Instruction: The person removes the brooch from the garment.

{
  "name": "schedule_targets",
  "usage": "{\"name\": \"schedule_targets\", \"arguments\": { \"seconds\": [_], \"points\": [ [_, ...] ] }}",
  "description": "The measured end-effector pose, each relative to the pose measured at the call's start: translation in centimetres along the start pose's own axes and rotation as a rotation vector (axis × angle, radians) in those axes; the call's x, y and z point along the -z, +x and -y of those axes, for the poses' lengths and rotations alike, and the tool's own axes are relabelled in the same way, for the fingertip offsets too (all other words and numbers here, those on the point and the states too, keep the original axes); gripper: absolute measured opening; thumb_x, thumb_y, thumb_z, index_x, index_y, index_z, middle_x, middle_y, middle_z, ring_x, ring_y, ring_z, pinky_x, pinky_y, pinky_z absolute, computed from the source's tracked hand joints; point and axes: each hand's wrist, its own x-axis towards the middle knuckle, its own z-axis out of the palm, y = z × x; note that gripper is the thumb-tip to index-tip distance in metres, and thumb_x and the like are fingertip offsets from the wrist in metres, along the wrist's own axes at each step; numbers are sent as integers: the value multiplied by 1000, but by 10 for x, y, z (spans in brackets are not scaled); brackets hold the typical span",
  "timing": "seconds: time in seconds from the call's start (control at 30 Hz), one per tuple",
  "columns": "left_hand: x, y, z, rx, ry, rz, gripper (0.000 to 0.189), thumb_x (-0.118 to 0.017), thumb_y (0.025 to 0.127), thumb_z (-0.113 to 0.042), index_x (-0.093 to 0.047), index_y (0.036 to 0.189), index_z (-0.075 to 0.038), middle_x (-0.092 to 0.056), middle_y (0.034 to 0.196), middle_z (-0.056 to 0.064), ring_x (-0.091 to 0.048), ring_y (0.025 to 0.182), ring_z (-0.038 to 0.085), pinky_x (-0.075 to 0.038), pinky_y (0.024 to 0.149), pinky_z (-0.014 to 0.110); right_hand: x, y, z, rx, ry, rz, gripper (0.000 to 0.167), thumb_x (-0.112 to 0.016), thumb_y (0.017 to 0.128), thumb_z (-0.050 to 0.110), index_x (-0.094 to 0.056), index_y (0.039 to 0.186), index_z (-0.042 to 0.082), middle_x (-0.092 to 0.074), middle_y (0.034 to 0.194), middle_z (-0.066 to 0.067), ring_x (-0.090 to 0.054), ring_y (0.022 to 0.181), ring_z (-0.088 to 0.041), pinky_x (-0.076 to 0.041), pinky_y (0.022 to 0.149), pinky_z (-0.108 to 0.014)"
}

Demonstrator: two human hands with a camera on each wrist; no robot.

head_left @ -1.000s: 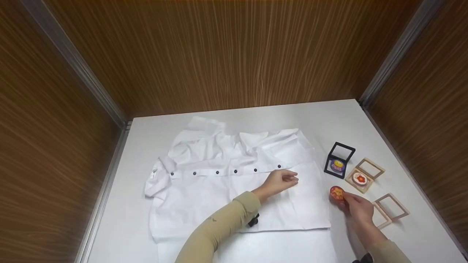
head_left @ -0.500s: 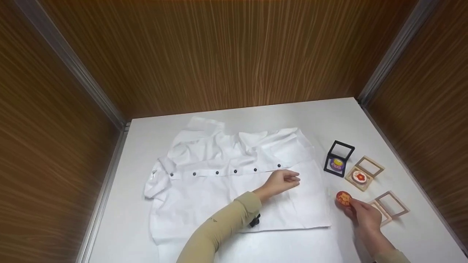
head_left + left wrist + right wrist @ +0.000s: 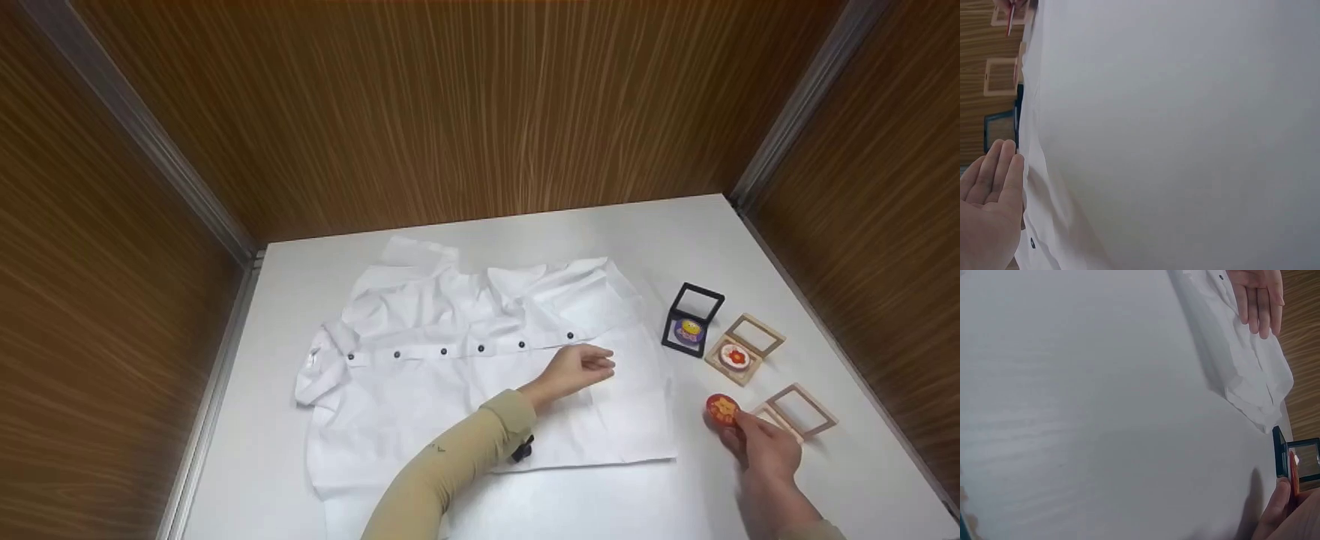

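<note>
A white shirt (image 3: 405, 405) with black buttons lies spread on the table. Over its right half, just below the button row, is my left hand (image 3: 566, 373), with relaxed fingers (image 3: 1002, 169) and nothing in them; whether it touches the cloth I cannot tell. Thumb and fingers of my right hand (image 3: 772, 454) pinch a round red badge (image 3: 721, 410) with an orange-yellow figure, to the right of the shirt. In the right wrist view the badge (image 3: 1294, 475) shows edge-on. Behind the right hand, a pinkish hinged case (image 3: 816, 402) stands open, partly hidden.
On the table's right side, a black hinged case (image 3: 674, 310) stands open with a purple and yellow badge (image 3: 688, 331) in it. Beside it, an open light-wood-coloured case (image 3: 725, 370) bears a white badge with a red flower (image 3: 735, 358). Wood-patterned panels (image 3: 480, 112) enclose the table.
My right hand has moved to the right and slightly nearer the front with the red badge, covering more of the pinkish case. The left hand has stayed nearly still.
</note>
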Motion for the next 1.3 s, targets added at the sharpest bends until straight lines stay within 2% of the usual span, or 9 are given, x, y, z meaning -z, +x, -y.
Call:
{"name": "schedule_targets", "arguments": {
  "seconds": [0.17,0.3,0.43,0.63,0.73,0.83,0.9,1.07,1.3],
  "points": [
    [-2,0,-2,4,-9,-5,37,-73,101,-11,-69,134,5,-79,122,16,-76,113,23,-58,93,15,7,-2,-3,-16,10,-33,54,-62,107,26,-48,156,7,-60,65,26,-68,68,8,-61,74,-16],
    [-3,0,-3,2,-9,0,37,-73,101,-11,-69,135,5,-79,122,16,-76,113,22,-58,93,15,15,-1,-4,-48,62,-65,41,-62,107,28,-59,146,15,-61,63,25,-69,69,7,-62,75,-17],
    [-2,0,-3,1,-11,-1,38,-73,101,-11,-68,135,5,-79,122,16,-76,113,22,-58,93,15,22,1,-4,-60,79,-88,33,-62,107,28,-61,139,17,-60,65,25,-68,68,7,-62,77,-17],
    [-4,0,-4,-6,2,-15,37,-73,100,-10,-69,133,6,-79,121,17,-76,113,26,-58,93,15,30,3,-3,-73,56,-99,50,-61,108,30,-49,155,16,-58,70,25,-66,68,8,-62,79,-18],
    [-4,0,-4,-8,-7,-27,36,-74,99,-9,-70,132,7,-79,120,18,-76,114,29,-58,93,16,34,1,-3,-26,20,-103,42,-59,109,28,-54,149,17,-57,71,26,-64,67,10,-61,77,-16],
    [-3,-1,-5,-2,-12,-15,37,-73,101,-10,-69,133,6,-78,122,17,-76,115,27,-58,94,16,36,1,-3,17,-4,-110,38,-60,108,27,-59,143,11,-57,66,29,-61,65,14,-60,74,-13],
    [-2,-1,-5,-1,-9,-6,38,-72,101,-12,-68,135,5,-78,123,16,-76,114,24,-58,94,16,38,1,-4,25,-26,-107,44,-60,107,28,-57,148,10,-55,63,30,-59,64,16,-59,71,-12],
    [-1,-2,-5,4,-3,3,38,-72,102,-13,-68,136,4,-78,124,15,-76,113,21,-58,94,15,42,2,-6,-8,4,-97,60,-60,108,30,-40,160,6,-56,61,28,-62,63,14,-61,74,-15],
    [0,-2,-4,-8,11,2,37,-72,102,-13,-68,135,5,-78,123,16,-76,113,21,-58,93,15,44,2,-7,-37,42,-113,52,-58,109,29,-47,155,8,-62,62,21,-69,64,6,-63,77,-19]
  ]
}}
